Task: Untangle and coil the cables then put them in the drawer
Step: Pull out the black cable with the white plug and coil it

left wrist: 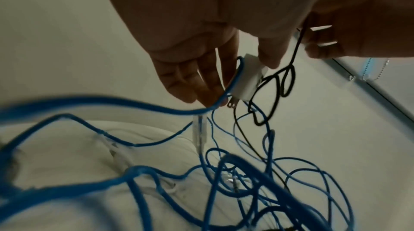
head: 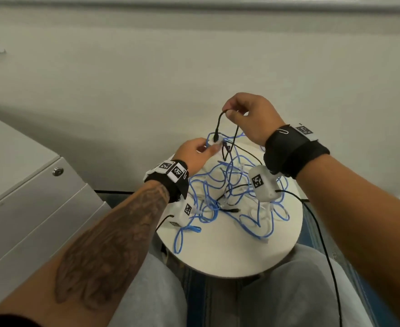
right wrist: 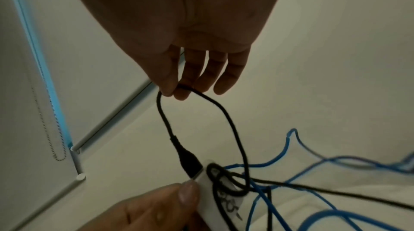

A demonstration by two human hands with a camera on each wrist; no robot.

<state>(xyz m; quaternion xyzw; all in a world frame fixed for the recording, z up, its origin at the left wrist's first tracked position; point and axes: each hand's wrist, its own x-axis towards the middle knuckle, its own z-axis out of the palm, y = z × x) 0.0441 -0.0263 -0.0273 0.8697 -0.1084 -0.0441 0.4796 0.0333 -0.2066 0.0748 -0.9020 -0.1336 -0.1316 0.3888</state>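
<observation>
My right hand point(head: 248, 114) pinched the black cable point(right wrist: 226, 112) above the round table point(head: 229, 256); my left hand point(head: 194, 154) gripped the white charger point(left wrist: 248, 79). I judged the black loop around the charger could tighten into a knot if I pulled upward, dragging the blue cables point(head: 218, 185).

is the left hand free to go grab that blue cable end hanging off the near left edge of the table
Probably not yet: the left hand grips the white charger, though nothing blocks the blue cable end.

Blue cables point(head: 227, 175) tangle with a black cable point(head: 220, 121) on a cream round table point(head: 229, 256).
</observation>
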